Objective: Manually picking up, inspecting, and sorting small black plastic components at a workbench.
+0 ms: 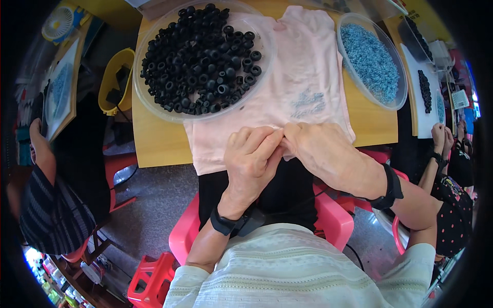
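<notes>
My left hand [251, 163] and my right hand [328, 154] meet at the near edge of the table, thumbs and fingertips pinched together. Whatever sits between the fingertips is hidden by the fingers. Under and beyond them spreads a pale pink cloth [298, 59], shaped like a shirt. On it lies a small patch of tiny bluish translucent pieces [308, 104]. A large round clear tray [267, 66] of black ring-shaped parts [197, 61] rests on the cloth's left side. To the right, an oval clear tub [402, 95] is filled with blue translucent pieces [370, 61].
The wooden table [164, 146] ends just before my lap. A yellow bin [108, 97] stands left, with a red stool [150, 281] low beside my pink chair [184, 231]. People sit at tables on both sides: a striped sleeve [54, 215] left, another person's hands [441, 137] right.
</notes>
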The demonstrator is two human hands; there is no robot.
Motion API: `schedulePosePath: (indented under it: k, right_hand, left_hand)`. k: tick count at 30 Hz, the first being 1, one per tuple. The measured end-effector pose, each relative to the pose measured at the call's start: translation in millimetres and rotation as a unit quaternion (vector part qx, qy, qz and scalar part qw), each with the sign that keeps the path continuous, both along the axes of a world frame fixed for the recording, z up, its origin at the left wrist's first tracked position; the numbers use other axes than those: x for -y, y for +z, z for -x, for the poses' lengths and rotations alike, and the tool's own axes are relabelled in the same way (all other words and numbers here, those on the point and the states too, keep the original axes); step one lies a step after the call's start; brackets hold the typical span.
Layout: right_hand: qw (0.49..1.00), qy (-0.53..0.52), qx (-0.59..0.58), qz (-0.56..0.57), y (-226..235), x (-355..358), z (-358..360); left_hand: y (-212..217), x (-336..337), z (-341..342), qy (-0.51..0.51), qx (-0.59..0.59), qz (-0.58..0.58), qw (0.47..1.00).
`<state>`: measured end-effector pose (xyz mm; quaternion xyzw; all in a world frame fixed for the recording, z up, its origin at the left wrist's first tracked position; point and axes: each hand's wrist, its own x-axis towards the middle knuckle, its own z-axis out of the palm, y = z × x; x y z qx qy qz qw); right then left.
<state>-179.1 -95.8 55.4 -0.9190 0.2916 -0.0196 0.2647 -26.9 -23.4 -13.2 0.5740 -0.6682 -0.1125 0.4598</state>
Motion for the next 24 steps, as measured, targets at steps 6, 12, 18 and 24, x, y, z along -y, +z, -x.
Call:
schedulePosePath:
  k: [6,12,18,24]
  right_hand:
    - [0.998,0.016,-0.019,-0.063,6,7,-3]
    - [0.994,0.012,-0.036,-0.105,10,9,-7]
    - [0.988,-0.007,-0.061,-0.141,11,10,-10]
    - [0.988,-0.001,-0.075,-0.131,13,11,-13]
  left_hand:
    - [-2,2,1,0.007,-0.003,0.0,1.0]
    - [-4,2,1,0.015,-0.009,-0.005,1.0]
    - [-6,3,0,0.012,-0.02,-0.012,1.0]
    - [-8,4,1,0.026,-0.012,0.0,1.0]
